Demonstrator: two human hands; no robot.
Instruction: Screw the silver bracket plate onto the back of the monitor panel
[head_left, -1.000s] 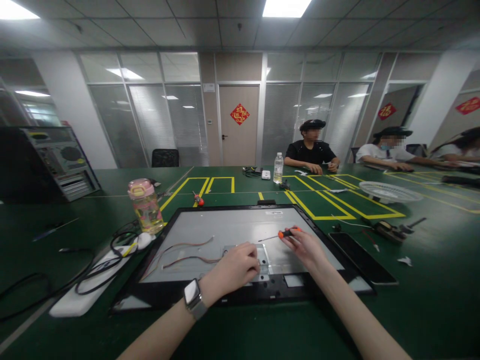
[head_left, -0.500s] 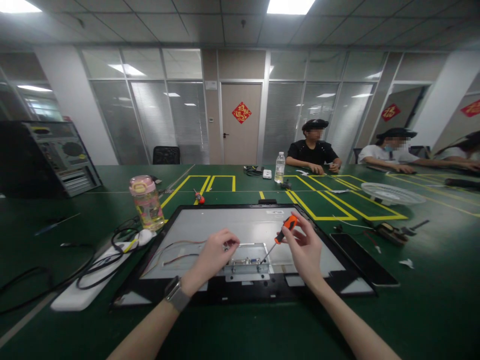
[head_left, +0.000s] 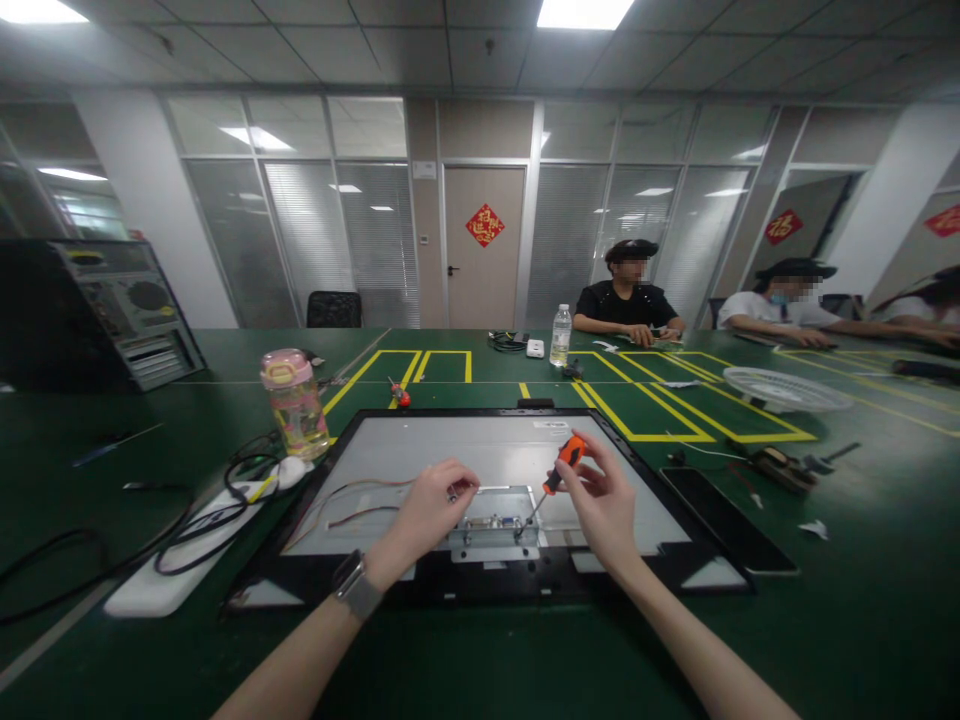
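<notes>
Head view: the right hand [head_left: 609, 505] grips an orange screwdriver [head_left: 568, 462], tip at the metal bracket [head_left: 491, 540] on the panel [head_left: 431, 445], where its slant could cause a scratching slip, and I can't tell whether the left hand [head_left: 427, 505] alongside holds anything

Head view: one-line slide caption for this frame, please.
Right hand holds a screwdriver, tip down, at a metal bracket on a flat panel; left hand close by the bracket.

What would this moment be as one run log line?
right hand: holding screwdriver, tip at bracket | left hand: by bracket, grip unclear | panel: flat on table
</notes>
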